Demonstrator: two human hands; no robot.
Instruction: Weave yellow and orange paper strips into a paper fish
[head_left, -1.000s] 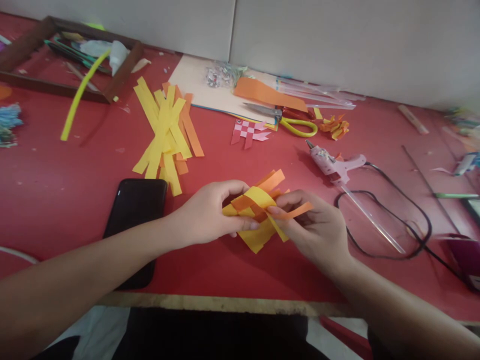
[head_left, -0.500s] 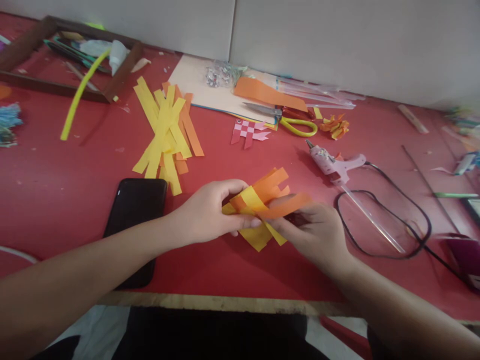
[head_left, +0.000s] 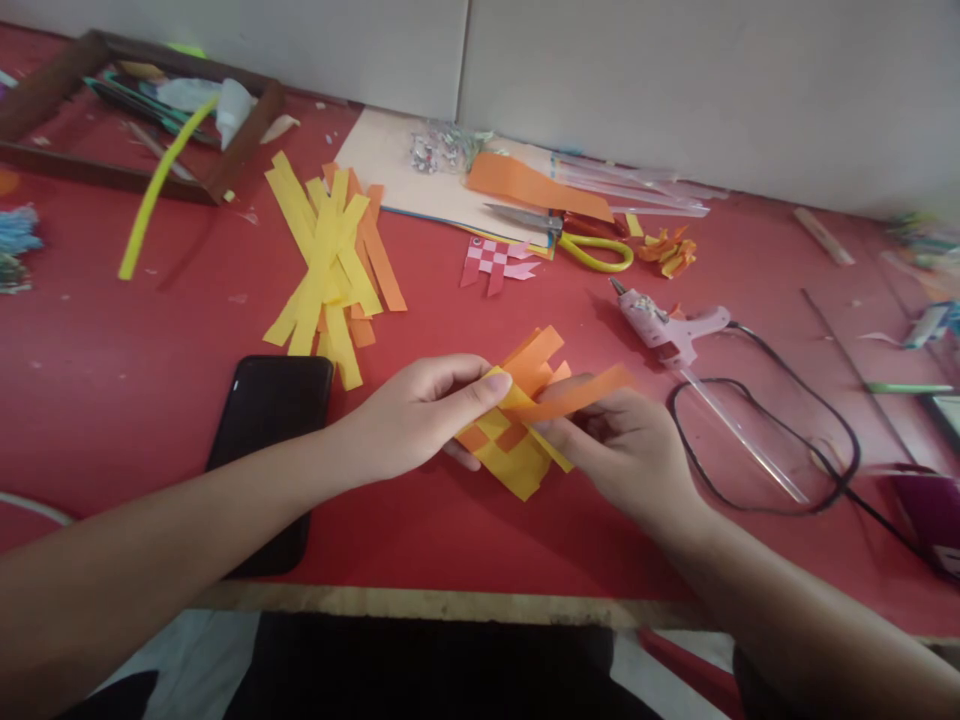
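Observation:
A piece woven from yellow and orange paper strips (head_left: 514,450) is held just above the red table (head_left: 112,380), near its front edge. My left hand (head_left: 420,415) pinches its upper left side, thumb on top and fingers closed around it. My right hand (head_left: 626,450) grips the right side, fingers closed on an orange strip (head_left: 581,393) that sticks out to the right. Loose ends of further orange strips fan out at the top of the weave.
A black phone (head_left: 262,440) lies left of my left forearm. Behind it is a pile of loose yellow and orange strips (head_left: 330,260). A pink glue gun (head_left: 667,325) with its black cord (head_left: 780,440), scissors (head_left: 577,240), a small pink woven piece (head_left: 499,262) and a wooden frame (head_left: 127,110) lie farther back.
My left thumb has slid to the right over the weave. My right hand has drawn the orange strip across, and the woven checks now show below my left fingers.

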